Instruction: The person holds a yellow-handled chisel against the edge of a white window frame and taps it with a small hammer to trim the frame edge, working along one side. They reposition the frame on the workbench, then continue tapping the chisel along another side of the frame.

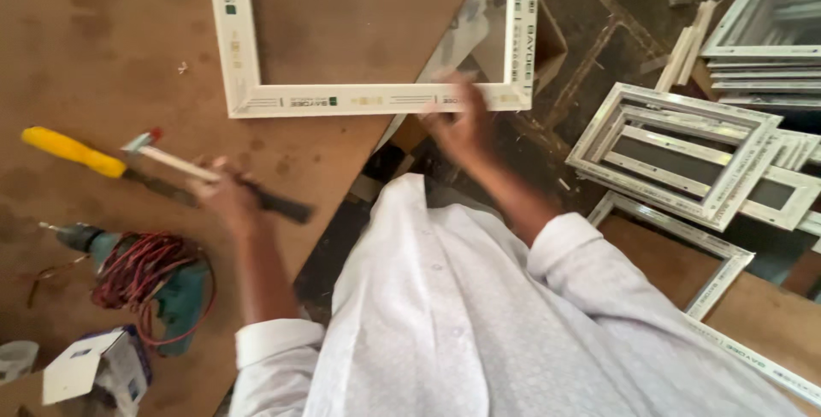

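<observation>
A white window frame is laid flat on the brown counter, its right corner overhanging the counter's right edge, judged so that corner can be reached from the standing side. The right hand is extended forward, and its grip is closed on the frame's lower rail near that corner, apparently steadying it; the hand is blurred. The left hand is raised above the counter with forearm upright, its grip wrapped around a dark-handled tool held level; a thin white strip crosses beside it, contact unclear. A yellow-handled tool and a teal drill with red cord lie near the counter's left edge.
</observation>
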`<state>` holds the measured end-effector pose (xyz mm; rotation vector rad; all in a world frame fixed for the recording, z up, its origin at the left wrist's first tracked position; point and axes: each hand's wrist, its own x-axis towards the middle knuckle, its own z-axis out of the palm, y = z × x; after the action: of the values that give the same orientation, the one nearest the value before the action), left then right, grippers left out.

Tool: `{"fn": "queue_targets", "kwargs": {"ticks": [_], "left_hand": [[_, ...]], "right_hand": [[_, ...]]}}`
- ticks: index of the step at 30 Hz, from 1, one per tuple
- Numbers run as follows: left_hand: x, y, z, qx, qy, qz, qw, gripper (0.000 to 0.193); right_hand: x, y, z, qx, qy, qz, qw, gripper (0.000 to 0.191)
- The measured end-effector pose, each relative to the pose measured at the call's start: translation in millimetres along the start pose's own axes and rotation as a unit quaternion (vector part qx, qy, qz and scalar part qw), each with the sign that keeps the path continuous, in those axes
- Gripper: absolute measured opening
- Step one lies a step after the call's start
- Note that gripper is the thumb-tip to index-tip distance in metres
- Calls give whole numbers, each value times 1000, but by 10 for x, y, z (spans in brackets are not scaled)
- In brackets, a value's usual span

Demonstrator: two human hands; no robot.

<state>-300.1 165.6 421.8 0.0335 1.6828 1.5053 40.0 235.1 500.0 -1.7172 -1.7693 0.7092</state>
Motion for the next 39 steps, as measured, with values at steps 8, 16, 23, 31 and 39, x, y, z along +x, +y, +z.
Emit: {"fn": "queue_targets", "kwargs": {"ticks": [8, 16, 23, 31, 39], "left_hand": [[160, 36, -667, 518, 121, 471, 704, 63], [-160, -261, 301, 529, -17, 325, 784, 70], [-25, -363, 856, 734, 55, 470, 487, 81], [-353, -296, 1165, 609, 78, 550, 567, 51], [-1102, -553, 1479, 550, -18, 525, 649, 65]], "right_hand": [[246, 1264, -767, 458, -32, 366, 809, 36], [279, 1548, -603, 568, 9, 362, 740, 38], [336, 2225, -982, 582, 29, 353, 732, 31], [390, 2325, -2276, 559, 130, 114, 811, 11], [1363, 1147, -3061, 537, 268, -312, 736, 24]]}}
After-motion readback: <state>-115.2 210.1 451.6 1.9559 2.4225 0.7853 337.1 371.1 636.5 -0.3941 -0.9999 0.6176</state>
